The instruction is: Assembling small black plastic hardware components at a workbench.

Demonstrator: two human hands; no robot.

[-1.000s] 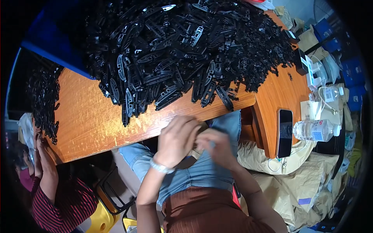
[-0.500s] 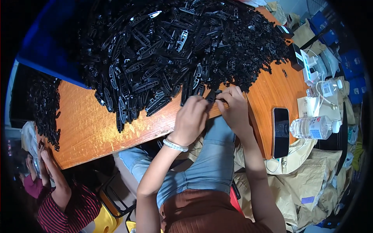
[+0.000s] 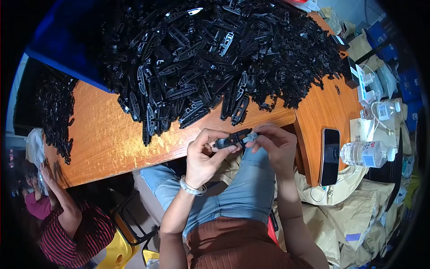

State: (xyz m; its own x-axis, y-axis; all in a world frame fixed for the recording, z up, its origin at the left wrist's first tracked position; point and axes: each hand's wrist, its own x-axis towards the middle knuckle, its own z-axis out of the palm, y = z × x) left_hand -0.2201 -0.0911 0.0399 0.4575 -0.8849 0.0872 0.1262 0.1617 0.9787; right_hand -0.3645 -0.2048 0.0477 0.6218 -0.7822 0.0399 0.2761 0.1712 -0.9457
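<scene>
Head view: fingers of the left hand [image 3: 204,154] pinch a long black plastic part [image 3: 226,141], those of the right hand [image 3: 278,145] a small grey plastic piece [image 3: 250,138], by the near edge of an orange-brown wooden table [image 3: 101,134] heaped with black plastic pieces [image 3: 192,67].

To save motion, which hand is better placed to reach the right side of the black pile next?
Your right hand, I'd say: it sits nearer that side of the pile, though it holds a small gray piece. Your left hand is farther off and grips a black part.
</scene>
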